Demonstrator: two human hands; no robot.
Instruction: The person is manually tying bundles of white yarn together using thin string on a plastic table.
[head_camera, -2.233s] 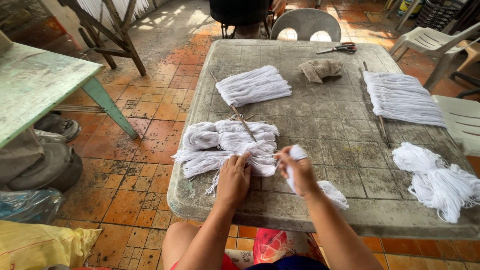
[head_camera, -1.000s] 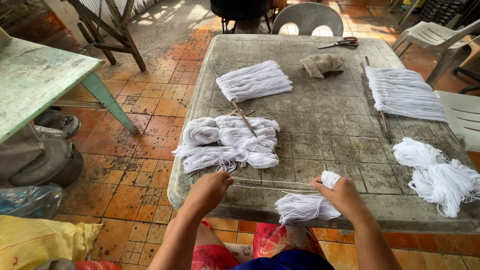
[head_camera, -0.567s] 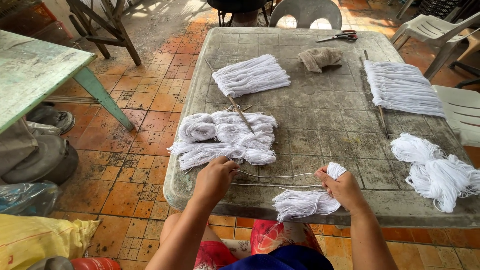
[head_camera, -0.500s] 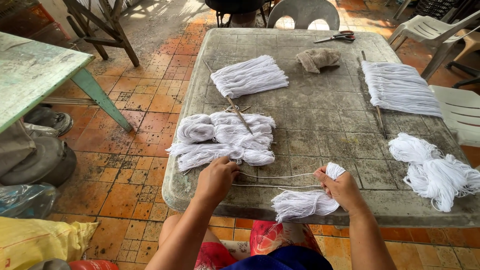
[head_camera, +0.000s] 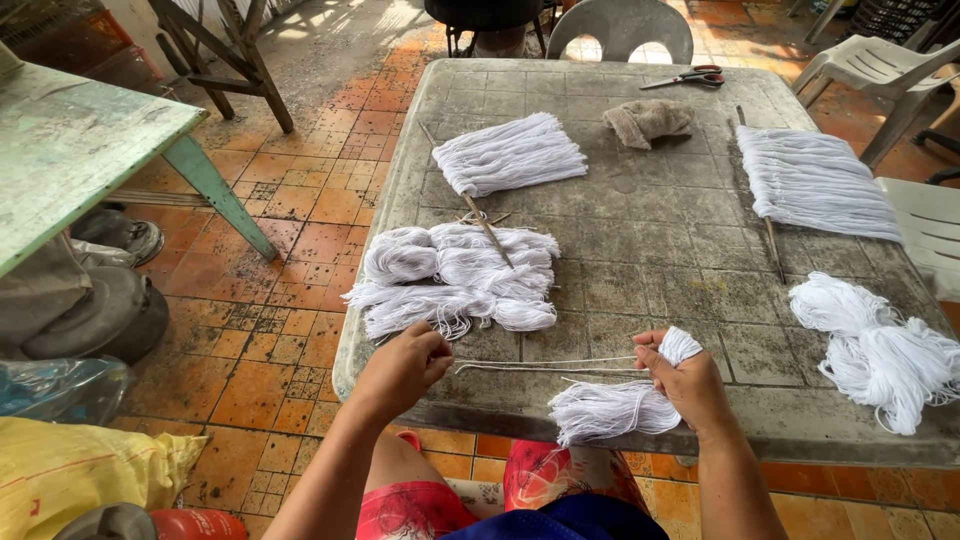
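At the table's (head_camera: 640, 215) near edge, the right hand (head_camera: 688, 385) stays clenched around a white yarn bundle (head_camera: 610, 408), while the left hand (head_camera: 402, 368) pinches the strands (head_camera: 545, 366) stretched between them. Both hands sit slightly closer together than a second ago; the tied skeins (head_camera: 455, 280) lie unmoved beyond the left hand.

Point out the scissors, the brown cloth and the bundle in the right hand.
scissors (head_camera: 688, 77), head view, red handles.
brown cloth (head_camera: 648, 121), head view, its middle.
white string bundle (head_camera: 600, 411), head view, loose strands.
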